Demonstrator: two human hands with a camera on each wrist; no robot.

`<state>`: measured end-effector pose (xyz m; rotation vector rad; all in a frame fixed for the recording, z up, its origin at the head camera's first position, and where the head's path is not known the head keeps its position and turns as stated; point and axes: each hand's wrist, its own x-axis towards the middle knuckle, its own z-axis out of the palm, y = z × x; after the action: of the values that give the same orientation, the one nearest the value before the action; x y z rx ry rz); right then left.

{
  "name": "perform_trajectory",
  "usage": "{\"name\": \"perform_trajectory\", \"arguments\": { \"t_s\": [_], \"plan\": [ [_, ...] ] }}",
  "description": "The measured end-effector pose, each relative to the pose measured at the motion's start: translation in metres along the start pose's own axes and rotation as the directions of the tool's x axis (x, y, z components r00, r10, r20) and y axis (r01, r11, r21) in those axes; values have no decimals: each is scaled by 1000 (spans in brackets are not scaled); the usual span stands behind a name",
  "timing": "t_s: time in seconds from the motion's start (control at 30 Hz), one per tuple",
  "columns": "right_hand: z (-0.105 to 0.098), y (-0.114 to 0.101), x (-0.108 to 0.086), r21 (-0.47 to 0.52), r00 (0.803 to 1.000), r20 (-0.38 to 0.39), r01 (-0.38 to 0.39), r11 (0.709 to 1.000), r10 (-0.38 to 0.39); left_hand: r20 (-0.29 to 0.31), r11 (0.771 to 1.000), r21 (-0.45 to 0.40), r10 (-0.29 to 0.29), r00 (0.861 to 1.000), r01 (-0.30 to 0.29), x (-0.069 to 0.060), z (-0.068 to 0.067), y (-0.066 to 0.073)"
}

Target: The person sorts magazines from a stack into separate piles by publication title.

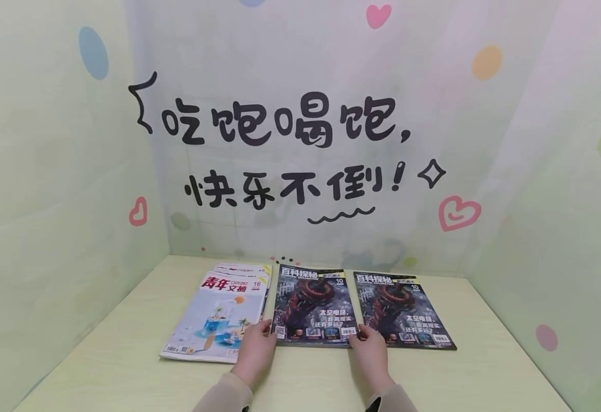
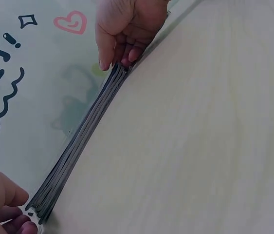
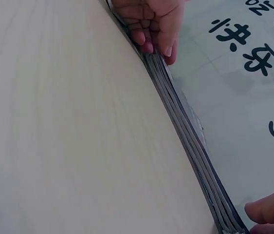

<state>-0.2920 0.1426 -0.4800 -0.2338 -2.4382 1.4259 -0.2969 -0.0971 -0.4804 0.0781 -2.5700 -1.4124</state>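
In the head view a stack of dark magazines point(image 1: 313, 303) lies in the middle of the table. Its edge in the left wrist view shows several layers. My left hand point(image 1: 257, 350) holds the near left corner, thumb at the top edge and fingers curled at the side. The near right corner is held likewise by my right hand point(image 1: 371, 352). Left of the stack, partly behind my left hand, lies a pile of white magazines point(image 1: 213, 315). A second dark magazine stack point(image 1: 408, 312), with the same cover, lies close on the right.
A pale wooden table point(image 1: 140, 383) carries all three piles. Behind it rises a light wall point(image 1: 300, 240) with black lettering and coloured shapes, and side panels point(image 1: 63, 229) stand at left and right.
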Motion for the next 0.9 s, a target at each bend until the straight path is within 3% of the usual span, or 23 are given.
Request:
{"name": "perform_trajectory", "arguments": {
  "t_s": [0.2, 0.43, 0.6, 0.9],
  "plan": [
    [3, 5, 0, -37, 1000, 1, -2, 999, 2, -17, 995, 94, 34, 999, -32, -1, 5, -3],
    [5, 6, 2, -68, 999, -7, -44, 997, 44, -23, 993, 114, 37, 999, -34, -2, 7, -1],
    [7, 5, 1, -75, 1000, -13, -22, 997, 22, -27, 989, 132, 68, 997, -64, -4, 9, 0],
    [10, 9, 3, -49, 1000, -16, -16, 999, 15, -17, 994, 110, 23, 1000, -21, -4, 10, 0]
  ]
}}
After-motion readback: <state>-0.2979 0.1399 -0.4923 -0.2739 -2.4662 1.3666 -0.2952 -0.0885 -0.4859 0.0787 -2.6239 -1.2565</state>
